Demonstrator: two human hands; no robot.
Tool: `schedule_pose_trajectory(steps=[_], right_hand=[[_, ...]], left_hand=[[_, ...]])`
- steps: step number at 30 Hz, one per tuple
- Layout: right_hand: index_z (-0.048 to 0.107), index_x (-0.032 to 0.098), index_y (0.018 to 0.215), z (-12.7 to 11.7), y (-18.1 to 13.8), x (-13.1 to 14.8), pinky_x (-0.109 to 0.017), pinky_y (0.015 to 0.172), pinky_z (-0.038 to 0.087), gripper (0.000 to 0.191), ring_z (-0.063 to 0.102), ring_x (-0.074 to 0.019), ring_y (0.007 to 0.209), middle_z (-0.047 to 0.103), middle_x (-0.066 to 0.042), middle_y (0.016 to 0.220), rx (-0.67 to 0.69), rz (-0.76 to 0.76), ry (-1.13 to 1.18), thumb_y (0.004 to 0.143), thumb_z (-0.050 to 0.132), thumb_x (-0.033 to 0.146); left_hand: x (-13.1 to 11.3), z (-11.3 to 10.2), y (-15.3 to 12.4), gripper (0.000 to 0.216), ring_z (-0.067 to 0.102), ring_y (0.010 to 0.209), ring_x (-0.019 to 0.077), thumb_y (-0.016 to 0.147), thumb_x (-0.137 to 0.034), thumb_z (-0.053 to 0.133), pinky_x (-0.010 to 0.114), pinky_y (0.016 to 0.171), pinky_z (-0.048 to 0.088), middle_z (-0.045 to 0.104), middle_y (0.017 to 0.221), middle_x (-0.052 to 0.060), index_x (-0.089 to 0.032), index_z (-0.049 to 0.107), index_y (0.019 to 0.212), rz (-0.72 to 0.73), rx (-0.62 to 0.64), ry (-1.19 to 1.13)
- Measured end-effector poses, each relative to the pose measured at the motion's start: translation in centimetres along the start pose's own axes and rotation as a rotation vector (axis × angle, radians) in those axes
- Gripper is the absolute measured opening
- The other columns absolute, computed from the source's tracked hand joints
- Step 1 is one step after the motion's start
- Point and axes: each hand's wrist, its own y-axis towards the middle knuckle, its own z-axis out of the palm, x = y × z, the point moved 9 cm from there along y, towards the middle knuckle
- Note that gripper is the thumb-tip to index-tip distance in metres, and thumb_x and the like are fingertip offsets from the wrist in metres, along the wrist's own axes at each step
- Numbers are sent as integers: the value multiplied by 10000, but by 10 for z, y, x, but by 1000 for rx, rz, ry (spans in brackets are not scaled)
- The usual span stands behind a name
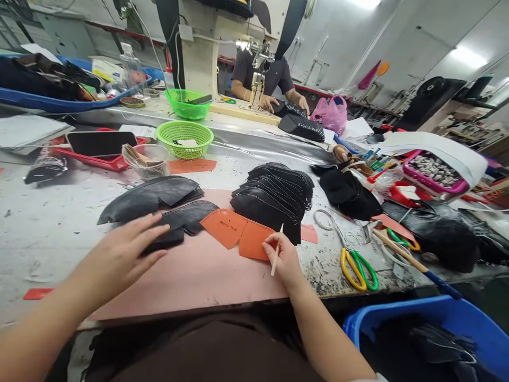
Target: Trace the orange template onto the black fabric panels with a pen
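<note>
My right hand [283,259] is closed round a slim white pen [277,252] whose pointed end is up, and its fingertips touch the right end of an orange template [227,232] with printed marks. Fingers spread, my left hand [126,252] reaches over the near edge of some black leather pieces [191,216]; whether it touches them I cannot tell. Behind these lies another black leather stack [149,197]. Just beyond the template, a fanned pile of black leather pieces [274,193] overlaps in rows. A pink mat [199,284] lies under the work.
Scissors with yellow and green handles [359,269] lie to the right, near a blue bin [353,323]. Green baskets [185,139] and a phone [95,144] on a red tray are at the back left. Across the table, a person works at a sewing machine [257,87].
</note>
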Motion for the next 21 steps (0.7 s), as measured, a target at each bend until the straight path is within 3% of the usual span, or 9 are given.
schedule_pose_trajectory(steps=[2,4,8,14,21], right_hand=[[512,214,803,2,1,-1,-293,657,429,38,529,-165,690,566,-14,770,28,7,-11,798,512,252],[519,209,814,2,1,-2,-292,651,429,57,528,-162,674,572,-17,773,35,21,-25,799,514,264],[526,203,807,3,-1,-2,-294,639,427,84,526,-165,657,578,-23,759,49,37,-53,799,514,286],[535,206,775,6,-2,1,-299,629,424,97,529,-172,645,590,-27,740,74,9,-90,788,510,298],[538,209,778,4,-3,1,-300,637,424,92,532,-175,655,592,-29,750,73,-7,-106,782,508,296]], left_hand=[[0,23,-4,592,502,1122,286,876,-637,260,486,962,382,539,1226,107,-196,591,1092,47,76,58],[3,36,-7,563,511,1114,294,899,-566,247,470,968,374,558,1202,134,-170,597,1094,29,105,128],[3,36,-2,398,560,1050,269,880,-388,344,400,920,417,614,1121,121,-155,618,1051,-46,174,196],[16,36,7,327,630,885,233,828,-340,413,302,662,482,648,1077,0,-275,587,1098,-240,482,208],[16,32,7,354,647,841,248,846,-278,348,327,655,482,671,1028,35,-226,617,1071,-313,365,274]])
